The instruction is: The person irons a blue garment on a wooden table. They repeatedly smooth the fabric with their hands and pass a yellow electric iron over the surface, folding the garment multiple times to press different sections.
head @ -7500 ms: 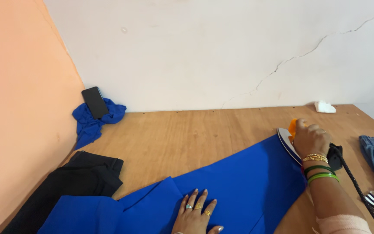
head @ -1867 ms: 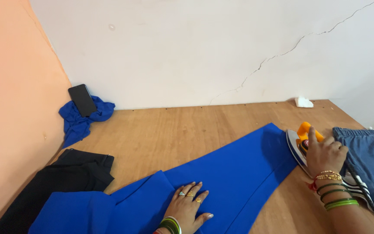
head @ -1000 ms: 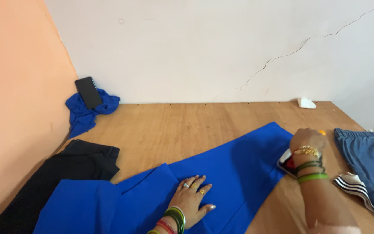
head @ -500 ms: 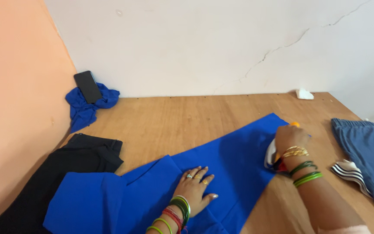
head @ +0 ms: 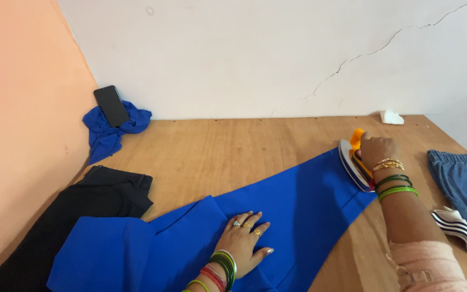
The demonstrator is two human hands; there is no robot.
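Right hand (head: 377,150) wrapped tight round the orange-handled iron (head: 354,160), tipped on edge at the far hem of the blue garment (head: 298,211). Left hand (head: 244,240) flat, fingers spread, pinning that cloth on the wooden table (head: 217,151). Phone (head: 111,105) lies on a crumpled blue rag (head: 109,135).

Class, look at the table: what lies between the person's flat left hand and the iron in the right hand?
In the head view, only smooth blue cloth spans from left hand to iron.

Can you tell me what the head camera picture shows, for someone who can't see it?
A person's right hand holds an orange iron at the far edge of a blue cloth on a wooden table, while the left hand presses the cloth flat.
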